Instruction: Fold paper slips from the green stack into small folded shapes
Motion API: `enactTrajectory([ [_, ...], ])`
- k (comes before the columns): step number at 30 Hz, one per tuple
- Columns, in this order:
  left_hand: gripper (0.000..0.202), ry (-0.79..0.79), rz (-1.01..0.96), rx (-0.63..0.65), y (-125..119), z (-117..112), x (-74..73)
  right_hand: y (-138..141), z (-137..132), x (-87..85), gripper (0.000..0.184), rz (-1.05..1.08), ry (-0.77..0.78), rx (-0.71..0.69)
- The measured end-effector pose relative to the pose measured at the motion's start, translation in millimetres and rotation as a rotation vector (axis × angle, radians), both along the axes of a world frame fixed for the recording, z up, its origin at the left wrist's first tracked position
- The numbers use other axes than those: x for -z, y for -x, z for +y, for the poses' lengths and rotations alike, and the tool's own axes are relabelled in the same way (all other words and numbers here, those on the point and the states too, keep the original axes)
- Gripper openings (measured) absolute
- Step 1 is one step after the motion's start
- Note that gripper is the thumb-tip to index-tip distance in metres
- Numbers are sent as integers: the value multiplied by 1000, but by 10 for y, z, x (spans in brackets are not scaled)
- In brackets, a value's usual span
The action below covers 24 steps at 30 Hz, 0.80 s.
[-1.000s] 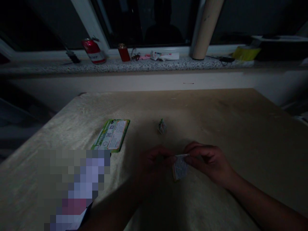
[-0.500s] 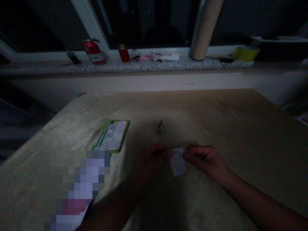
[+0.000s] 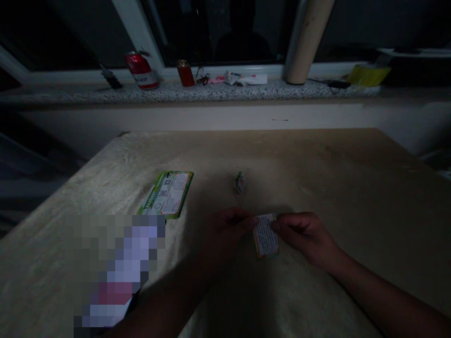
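A small printed piece of paper, pale with lines of text and a coloured edge, is held over the table by both hands. My left hand pinches its upper left corner between thumb and fingers. At the upper right edge, my right hand has it in a similar pinch. Beyond the hands lies a small crumpled wad with green and white on it. To the left rests a green and white printed card or packet, its print facing up.
A pixelated whitish-blue object lies by my left forearm. On the speckled windowsill stand a red can, an orange-red lighter-like object, a crumpled white tube or wrapper, a wooden post or tube and something yellow.
The whole view has shifted slightly, so most things appear a little further right and higher. Both hands keep hold of the piece of paper, which looks slightly straighter.
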<state>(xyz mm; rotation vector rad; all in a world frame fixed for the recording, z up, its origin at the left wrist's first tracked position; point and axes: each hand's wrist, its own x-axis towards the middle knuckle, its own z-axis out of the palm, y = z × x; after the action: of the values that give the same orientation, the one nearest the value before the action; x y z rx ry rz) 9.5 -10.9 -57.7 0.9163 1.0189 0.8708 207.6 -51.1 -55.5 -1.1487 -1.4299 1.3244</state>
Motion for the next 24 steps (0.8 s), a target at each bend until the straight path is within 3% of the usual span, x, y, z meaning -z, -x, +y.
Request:
enactTrajectory([
  [11,23,73,-10,3,-2,-7,71,-30,-1,43,44,-29,34,-3],
  [18,22,0,-4,-9,24,-15,82,-7,20,3,42,5,29,-49],
  [24,23,42,-28,-40,9,-18,75,-10,-6,44,45,-50,-15,-68],
])
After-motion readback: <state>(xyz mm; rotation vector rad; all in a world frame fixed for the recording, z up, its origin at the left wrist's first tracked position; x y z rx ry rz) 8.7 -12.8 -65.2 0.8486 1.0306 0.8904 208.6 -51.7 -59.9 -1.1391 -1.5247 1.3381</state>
